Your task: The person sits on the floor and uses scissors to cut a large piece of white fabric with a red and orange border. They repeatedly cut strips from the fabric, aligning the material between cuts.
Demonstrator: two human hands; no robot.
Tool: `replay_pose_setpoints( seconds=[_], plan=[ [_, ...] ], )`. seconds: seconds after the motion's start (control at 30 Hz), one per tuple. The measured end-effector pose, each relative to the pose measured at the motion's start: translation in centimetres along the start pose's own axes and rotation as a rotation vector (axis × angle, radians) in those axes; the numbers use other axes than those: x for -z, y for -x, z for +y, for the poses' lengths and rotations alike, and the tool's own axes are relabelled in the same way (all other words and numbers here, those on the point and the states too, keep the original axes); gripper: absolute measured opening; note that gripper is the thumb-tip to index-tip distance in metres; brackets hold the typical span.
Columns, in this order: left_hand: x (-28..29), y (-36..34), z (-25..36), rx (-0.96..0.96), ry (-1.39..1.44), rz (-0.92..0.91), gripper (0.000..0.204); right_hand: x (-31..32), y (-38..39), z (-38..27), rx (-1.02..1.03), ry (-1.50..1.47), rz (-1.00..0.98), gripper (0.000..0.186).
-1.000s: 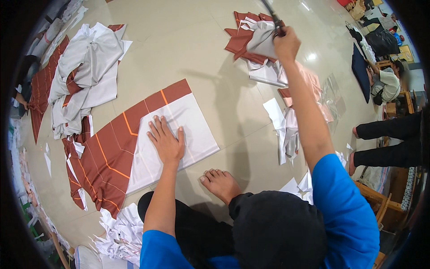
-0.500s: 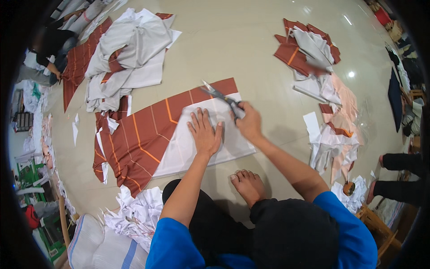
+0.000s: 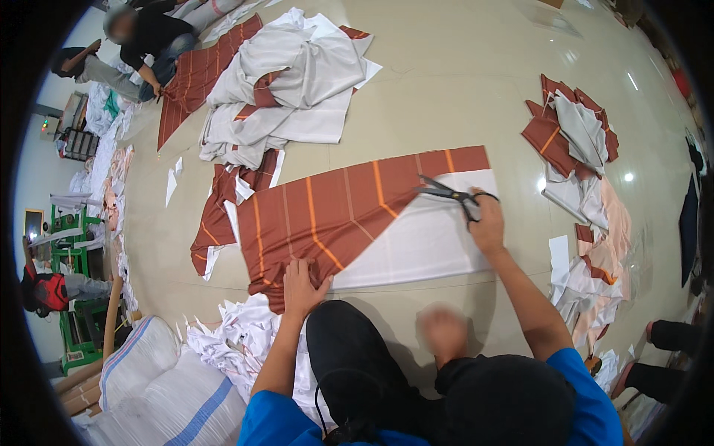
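Note:
A brown fabric point(image 3: 297, 204) with orange and pale stripes is spread on the floor in front of me. Its right part shows a white layer point(image 3: 439, 241). My left hand point(image 3: 299, 291) is at the near edge of the brown part, fingers bent and closed on the cloth there. My right hand point(image 3: 487, 230) holds black-handled scissors point(image 3: 452, 194) over the upper right of the fabric. Their blades point left, parted, close to where brown meets white. Whether the blades touch the cloth, I cannot tell.
A large grey-white and brown fabric pile point(image 3: 297, 82) lies beyond. Another pile point(image 3: 576, 134) is at right. White scraps point(image 3: 230, 338) and stuffed sacks point(image 3: 175, 379) sit near left. A person in black point(image 3: 160, 37) handles cloth at far left; someone's legs point(image 3: 673, 338) are at right.
My left hand has left the white layer for the near edge of the brown part. The scissors have turned to point more to the left. The whole view has shifted.

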State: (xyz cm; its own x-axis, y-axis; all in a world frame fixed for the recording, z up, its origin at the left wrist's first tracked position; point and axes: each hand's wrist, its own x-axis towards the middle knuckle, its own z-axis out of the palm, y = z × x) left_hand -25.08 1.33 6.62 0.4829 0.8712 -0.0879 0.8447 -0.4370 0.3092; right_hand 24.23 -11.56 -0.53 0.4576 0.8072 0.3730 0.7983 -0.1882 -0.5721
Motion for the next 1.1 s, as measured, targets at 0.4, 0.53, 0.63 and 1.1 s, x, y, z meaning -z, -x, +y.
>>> replay_pose_setpoints(
  seconds=[0.4, 0.53, 0.63, 1.1],
  plan=[
    [1.8, 5.1, -5.2, 0.038, 0.103, 0.139, 0.045, 6.5, -1.2, 7.6, 0.007, 0.100, 0.106, 0.047],
    [3.6, 3.5, -7.5, 0.184, 0.326, 0.201, 0.027, 6.1, -0.9, 7.6, -0.009, 0.102, 0.121, 0.048],
    [6.2, 1.3, -8.8, 0.118, 0.444, 0.282, 0.012, 5.9, -0.8, 8.2, -0.054, 0.122, 0.111, 0.047],
    [19.0, -14.6, -5.6, -0.009, 0.528, 0.037, 0.042, 6.6, -0.6, 8.6, -0.084, 0.092, 0.097, 0.047]
  ],
)
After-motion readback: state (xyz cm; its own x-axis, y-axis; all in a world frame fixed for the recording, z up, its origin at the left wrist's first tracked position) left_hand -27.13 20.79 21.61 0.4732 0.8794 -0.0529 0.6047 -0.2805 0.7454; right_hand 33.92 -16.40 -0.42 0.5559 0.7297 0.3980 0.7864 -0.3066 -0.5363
